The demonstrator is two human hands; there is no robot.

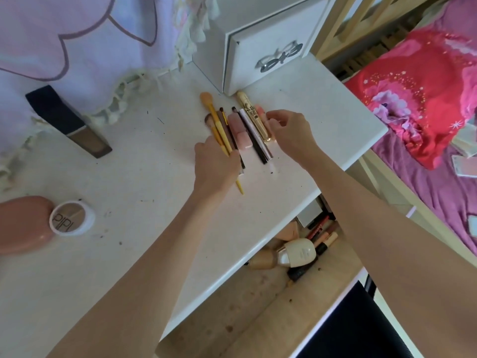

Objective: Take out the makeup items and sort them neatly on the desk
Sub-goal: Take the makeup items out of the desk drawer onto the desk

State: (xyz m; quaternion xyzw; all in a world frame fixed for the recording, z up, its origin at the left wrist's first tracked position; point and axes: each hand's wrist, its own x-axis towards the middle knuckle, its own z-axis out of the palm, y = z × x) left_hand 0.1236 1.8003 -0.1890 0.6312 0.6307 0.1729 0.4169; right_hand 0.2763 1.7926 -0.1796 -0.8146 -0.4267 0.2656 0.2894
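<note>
1. Left hand (215, 164) lies on the yellow brushes (216, 122), fingers curled over their handles.
2. Right hand (290, 131) pinches the gold tube (254, 116) at the row's right end.
3. Both sit mid-desk (144, 161) before the white box (268, 45).

Bare white desk top (144, 161) lies between the dark rectangular block (68, 122) and the row of makeup sticks (240, 127); white box (265, 42) blocks behind.

The round white compact (69, 219) beside the pink case (24, 224) reads "lilla" or similar on its lid; the gold tube's (254, 116) black print is illegible.
</note>
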